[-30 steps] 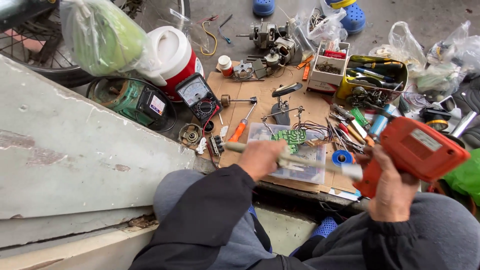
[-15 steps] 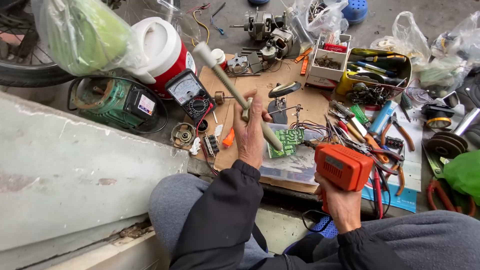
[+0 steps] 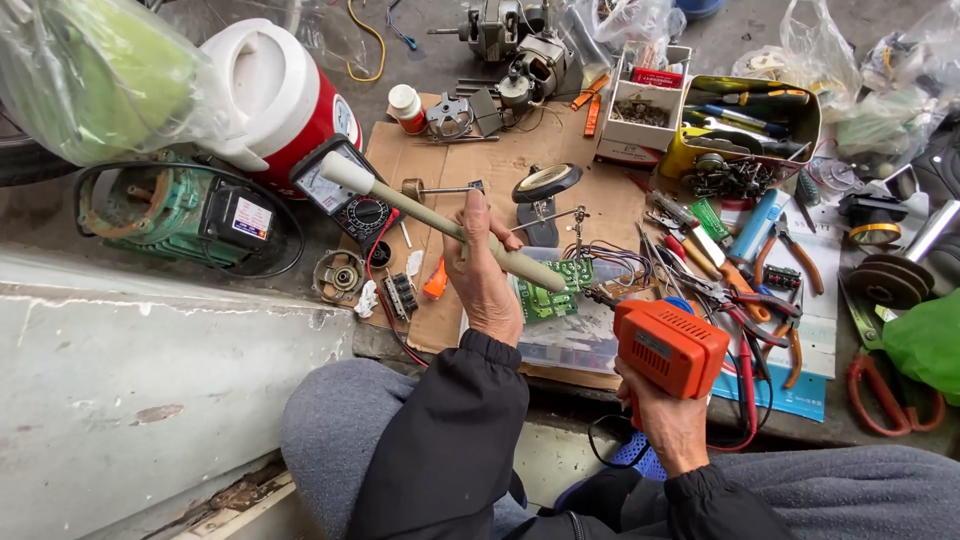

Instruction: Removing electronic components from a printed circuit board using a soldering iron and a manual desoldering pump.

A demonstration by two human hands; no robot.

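My left hand [image 3: 487,278] grips a long beige rod [image 3: 420,217] with a white rounded end. The rod slants up to the left, over the cardboard sheet [image 3: 500,165]. Its lower end hangs above a green circuit board [image 3: 553,296]. My right hand [image 3: 668,428] holds an orange pistol-shaped power tool [image 3: 670,346] by its grip, close to my lap at the front edge of the work area. The rod and the orange tool are apart. Both my arms are in dark sleeves.
A multimeter [image 3: 347,195], a red and white jug [image 3: 285,95] and a green motor [image 3: 175,210] lie to the left. Pliers [image 3: 765,300], a yellow tool box [image 3: 745,120] and red-handled shears [image 3: 880,390] crowd the right. A concrete ledge [image 3: 130,390] runs at lower left.
A second ago the rod ran level from my left hand to the raised orange tool. Now the rod is apart and slanted in my left hand, and the tool has come down toward my lap.
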